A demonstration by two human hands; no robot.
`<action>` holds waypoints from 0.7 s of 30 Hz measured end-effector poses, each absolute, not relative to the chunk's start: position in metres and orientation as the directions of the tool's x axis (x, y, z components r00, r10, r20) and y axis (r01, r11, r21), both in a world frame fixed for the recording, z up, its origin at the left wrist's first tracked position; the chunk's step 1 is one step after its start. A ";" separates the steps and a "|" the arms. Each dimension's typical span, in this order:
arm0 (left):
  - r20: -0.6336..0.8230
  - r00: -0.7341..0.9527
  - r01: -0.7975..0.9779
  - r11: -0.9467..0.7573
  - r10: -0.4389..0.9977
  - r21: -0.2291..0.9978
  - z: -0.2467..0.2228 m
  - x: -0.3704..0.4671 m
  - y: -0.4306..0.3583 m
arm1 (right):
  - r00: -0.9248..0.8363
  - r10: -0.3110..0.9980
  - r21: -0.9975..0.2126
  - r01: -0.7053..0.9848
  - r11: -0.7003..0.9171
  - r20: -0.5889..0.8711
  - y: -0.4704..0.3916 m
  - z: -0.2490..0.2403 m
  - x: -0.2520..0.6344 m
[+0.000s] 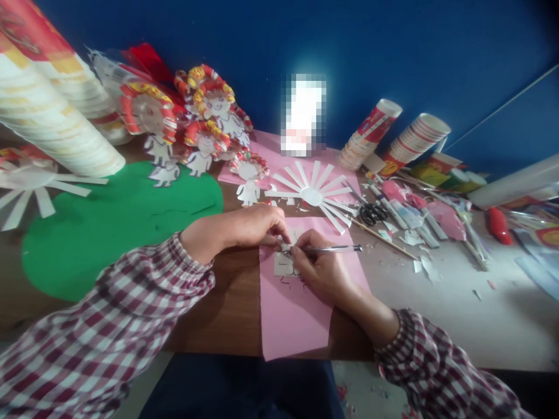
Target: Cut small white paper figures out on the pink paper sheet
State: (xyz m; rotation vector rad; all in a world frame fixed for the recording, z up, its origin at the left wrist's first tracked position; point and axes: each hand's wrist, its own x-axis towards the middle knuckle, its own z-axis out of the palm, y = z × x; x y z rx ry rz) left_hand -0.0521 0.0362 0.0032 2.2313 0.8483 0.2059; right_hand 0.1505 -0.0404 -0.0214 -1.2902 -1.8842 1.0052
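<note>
My right hand (321, 265) grips a clear-barrelled pen (343, 249), its tip pointing left. At the pen tip is a small white paper piece (287, 248), pinched by the bent fingers of my left hand (255, 226); its shape is mostly hidden by my fingers. Beneath both hands lies a pale card (283, 267) with black lines drawn on it. That card rests on a pink paper sheet (297, 326), which carries a few dark marks below the card. Just beyond my left hand lies a white paper figure with a red-and-green ring (248, 189).
White paper strips fan out from a disc (312, 196) ahead. Black-handled scissors (372, 214), a wooden stick (384, 237) and scraps lie right. Green paper (117, 233) and ringed figures (209, 105) are left. Paper cup stacks (52, 110) lean there; others (371, 134) stand back right.
</note>
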 end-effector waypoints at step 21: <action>-0.131 0.774 0.525 -0.511 0.620 0.681 0.002 -0.052 0.038 | -0.356 0.930 -0.857 0.449 0.252 0.087 -0.041 -0.020 0.151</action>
